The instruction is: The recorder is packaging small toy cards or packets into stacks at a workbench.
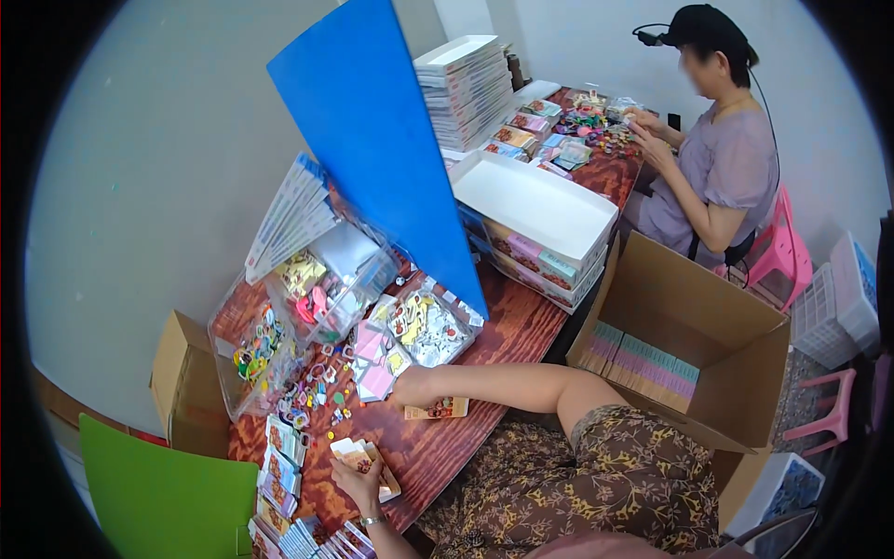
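Note:
My left hand, with a bracelet at its wrist, is closed on a small cream-and-orange printed packet. Another orange packet edge shows just beside it. Farther up the table, my right hand is curled at the edge of pink and white cards; whatever its fingers pinch is hidden. An orange printed card packet lies partly under that hand. Behind it is a clear tray of small silver and yellow pieces. Small colourful rings and trinkets are scattered left of the cards.
Rows of printed packets line the near left edge beside a green panel. Clear bins hold trinkets. A blue board stands ahead, with white trays behind. An open carton sits right. Another person works at the far table.

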`<state>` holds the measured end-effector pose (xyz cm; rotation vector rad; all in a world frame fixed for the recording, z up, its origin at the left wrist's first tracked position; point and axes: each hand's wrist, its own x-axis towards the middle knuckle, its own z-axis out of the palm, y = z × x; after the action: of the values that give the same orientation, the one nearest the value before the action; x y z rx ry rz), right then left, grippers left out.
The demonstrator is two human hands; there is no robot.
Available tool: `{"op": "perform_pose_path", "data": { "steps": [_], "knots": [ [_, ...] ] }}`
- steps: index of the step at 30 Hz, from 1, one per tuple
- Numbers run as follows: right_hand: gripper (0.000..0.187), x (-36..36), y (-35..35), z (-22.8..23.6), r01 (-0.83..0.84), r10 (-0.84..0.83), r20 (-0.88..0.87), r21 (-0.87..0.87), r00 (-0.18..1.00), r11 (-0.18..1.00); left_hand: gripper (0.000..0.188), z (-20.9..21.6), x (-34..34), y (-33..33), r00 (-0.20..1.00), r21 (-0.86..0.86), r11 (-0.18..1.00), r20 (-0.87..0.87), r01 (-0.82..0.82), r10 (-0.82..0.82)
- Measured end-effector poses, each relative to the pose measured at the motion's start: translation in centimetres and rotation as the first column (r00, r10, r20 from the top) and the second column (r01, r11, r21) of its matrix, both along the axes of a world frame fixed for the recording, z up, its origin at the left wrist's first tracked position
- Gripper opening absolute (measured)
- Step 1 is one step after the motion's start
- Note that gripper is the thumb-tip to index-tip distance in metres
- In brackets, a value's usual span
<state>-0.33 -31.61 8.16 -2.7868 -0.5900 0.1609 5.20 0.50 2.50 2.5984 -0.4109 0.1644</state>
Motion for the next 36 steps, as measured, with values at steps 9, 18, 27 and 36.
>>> {"op": "perform_pose_path", "data": {
  "steps": [9, 18, 27, 36],
  "knots": [
    [0.021, -1.7, 1.4, 0.0, 0.032, -0.044, 0.249, 0.051, 0.968, 0.998, 0.104, 3.9, -2.3, -3.7, 0.994, -0.255, 0.963, 0.095, 0.084, -0.062],
    [0.044, -3.6, 5.6, -0.7, -0.162, -0.32, 0.549, 0.656, 0.772, 0.737, 0.085, 7.7, -7.6, -9.3, 0.982, -0.485, 0.862, -0.037, 0.146, -0.187],
    [0.026, -4.7, 2.9, -1.0, -0.117, -0.359, 0.54, 0.659, 0.761, 0.743, 0.094, 8.7, -8.9, -12.2, 0.955, -0.503, 0.817, 0.073, 0.284, -0.288],
    [0.024, -5.7, 4.7, -0.8, -0.165, -0.362, 0.525, 0.712, 0.77, 0.682, 0.084, 5.4, -9.0, -8.9, 0.971, -0.523, 0.828, -0.003, 0.203, -0.239]
  ]
}}
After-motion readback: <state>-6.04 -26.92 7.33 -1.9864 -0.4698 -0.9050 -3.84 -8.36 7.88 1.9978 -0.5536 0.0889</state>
